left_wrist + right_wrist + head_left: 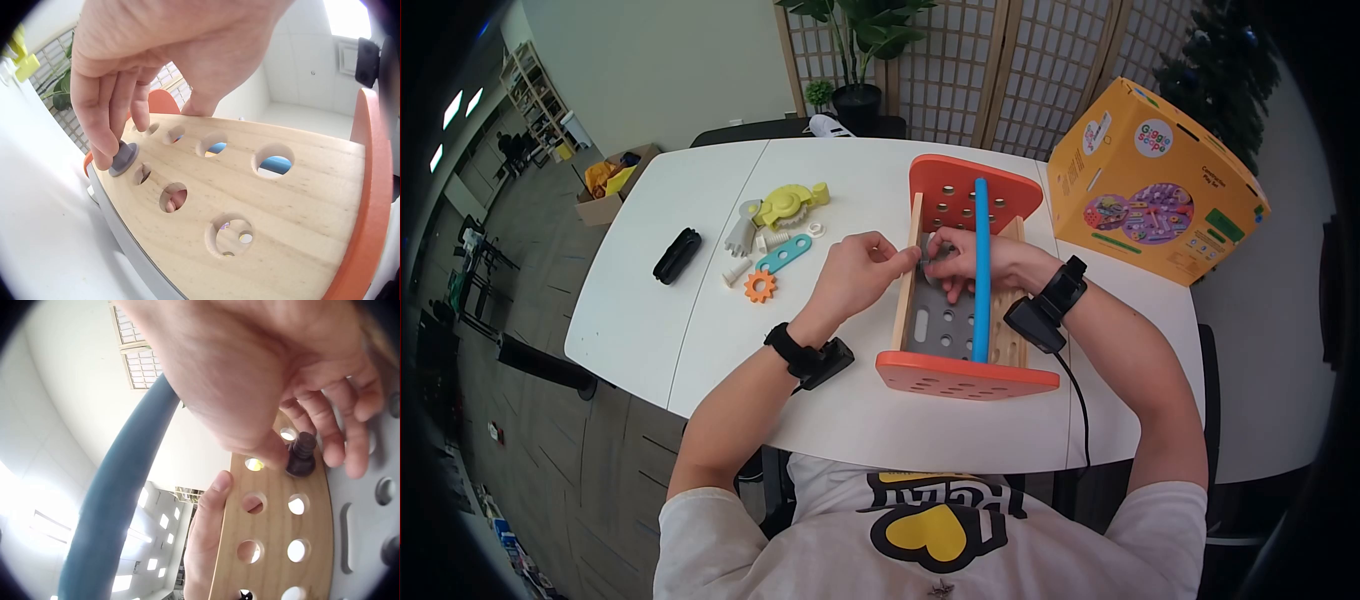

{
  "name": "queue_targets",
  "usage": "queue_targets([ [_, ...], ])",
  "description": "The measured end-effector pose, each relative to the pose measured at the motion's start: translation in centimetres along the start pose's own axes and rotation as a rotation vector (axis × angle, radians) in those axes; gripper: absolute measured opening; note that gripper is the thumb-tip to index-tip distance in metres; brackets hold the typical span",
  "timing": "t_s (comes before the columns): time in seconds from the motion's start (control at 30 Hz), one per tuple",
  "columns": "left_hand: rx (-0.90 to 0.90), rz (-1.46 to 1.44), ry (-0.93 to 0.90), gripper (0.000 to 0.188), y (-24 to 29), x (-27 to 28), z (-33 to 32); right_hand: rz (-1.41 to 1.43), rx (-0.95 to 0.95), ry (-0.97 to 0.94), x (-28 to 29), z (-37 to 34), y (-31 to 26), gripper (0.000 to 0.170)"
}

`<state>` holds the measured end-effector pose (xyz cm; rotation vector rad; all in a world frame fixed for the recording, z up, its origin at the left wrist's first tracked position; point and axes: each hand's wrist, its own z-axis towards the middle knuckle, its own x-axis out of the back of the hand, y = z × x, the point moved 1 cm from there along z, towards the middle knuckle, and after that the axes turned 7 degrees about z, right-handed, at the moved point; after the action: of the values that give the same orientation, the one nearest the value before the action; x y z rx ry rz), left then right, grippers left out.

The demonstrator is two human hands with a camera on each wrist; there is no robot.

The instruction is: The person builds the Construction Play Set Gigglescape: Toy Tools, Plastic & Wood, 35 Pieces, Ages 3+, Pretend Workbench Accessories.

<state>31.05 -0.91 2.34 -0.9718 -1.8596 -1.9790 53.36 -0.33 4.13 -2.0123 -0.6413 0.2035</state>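
On the outer face of a wooden side panel, the fingertips of my left hand hold the grey head of a toy bolt, the thumb at the panel's top edge. Inside the orange-ended toolbox, the bolt's dark threaded end sticks through a hole with a wider nut against the wood. My right hand reaches under the blue handle bar, thumb and fingers around that nut; its other fingers are spread loosely over the grey perforated base.
Left of the toolbox lie a yellow-green toy saw, a grey toy hammer head, a teal strip, an orange gear and white bolts. A black case lies farther left. A yellow box stands back right.
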Motion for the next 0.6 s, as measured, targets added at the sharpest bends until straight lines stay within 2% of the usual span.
queue_targets([
  [0.3, 0.007, -0.006, 0.005, 0.045, 0.2, 0.0, -0.2, -0.027, -0.016, -0.073, 0.8, 1.5, 1.1, 0.027],
  [0.4, 0.007, -0.01, -0.004, 0.045, 0.1, 0.0, -0.1, 0.011, -0.083, -0.061, 0.8, 1.6, 0.9, 0.03],
  [0.5, 0.006, -0.009, 0.007, 0.045, 0.0, -0.1, -0.1, 0.016, -0.072, -0.01, 0.1, 0.4, -0.2, 0.029],
  [0.6, 0.013, -0.004, -0.001, 0.046, 0.3, 0.1, -0.1, -0.081, 0.02, -0.015, -0.3, -0.2, -0.4, 0.024],
])
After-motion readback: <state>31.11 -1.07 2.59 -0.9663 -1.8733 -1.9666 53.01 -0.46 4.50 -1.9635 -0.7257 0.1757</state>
